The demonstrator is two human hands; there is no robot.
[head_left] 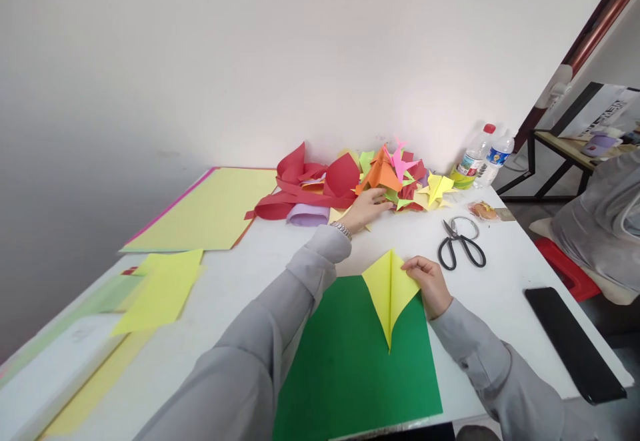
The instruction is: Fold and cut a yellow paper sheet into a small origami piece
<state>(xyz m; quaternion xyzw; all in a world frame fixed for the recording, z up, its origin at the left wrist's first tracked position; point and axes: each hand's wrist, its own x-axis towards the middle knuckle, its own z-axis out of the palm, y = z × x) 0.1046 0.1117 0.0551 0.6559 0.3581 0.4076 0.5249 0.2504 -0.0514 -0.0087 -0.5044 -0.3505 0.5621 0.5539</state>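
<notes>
Between the fingers and thumb of my right hand (430, 286) is the right corner of a yellow folded paper (389, 294). It has a crease down its middle and a point toward me, and it is above a green sheet (345, 367). My left hand (367, 210) reaches out to the front of a pile of folded paper pieces, its fingers extended beside an orange folded paper (381, 173). Whether the fingertips touch the pile I cannot tell. A pink folded paper (399, 159) sits on top, and a yellow one (436, 189) lies at the right.
Red paper strips (305, 191) curl left of the pile. Scissors (461, 246), a black phone-like slab (573, 344) and two bottles (470, 159) are on the right. Large yellow sheets (200, 207) and a loose yellow sheet (163, 287) lie left. A person (600, 214) sits at the right.
</notes>
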